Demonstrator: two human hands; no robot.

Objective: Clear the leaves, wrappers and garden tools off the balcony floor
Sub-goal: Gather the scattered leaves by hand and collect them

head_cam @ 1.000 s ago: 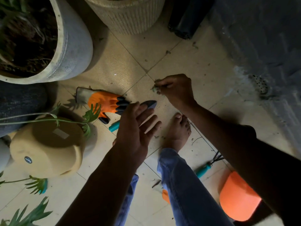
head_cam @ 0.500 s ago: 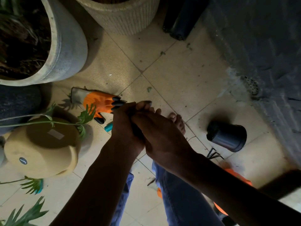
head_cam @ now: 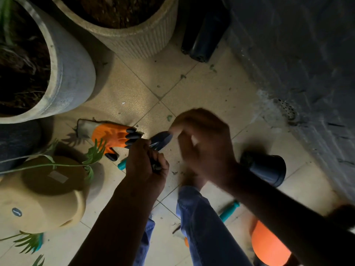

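We look down at a pale tiled balcony floor (head_cam: 211,96) in dim light. Our left hand (head_cam: 146,166) has its fingers curled round something small and dark; we cannot tell what it is, though the earlier views suggest gathered debris. Our right hand (head_cam: 203,143) hangs blurred above the floor, fingers bent loosely and apart, and we cannot tell whether it holds anything. Between and beneath the two hands lies a trowel (head_cam: 161,140), dark blade toward the right hand, teal handle end showing beside the left wrist. Just left of the blade lies an orange garden glove (head_cam: 109,135) with black clawed fingertips. Small leaf scraps (head_cam: 169,118) dot the tiles ahead of the hands. A second teal-handled tool (head_cam: 229,211) lies beside our jeans leg, partly hidden by the right forearm. A black pot (head_cam: 269,169) lies tipped over to the right. Two large planters, grey (head_cam: 73,73) and ribbed beige (head_cam: 138,41), stand at top left, and an overturned tan pot (head_cam: 42,204) sits low left.
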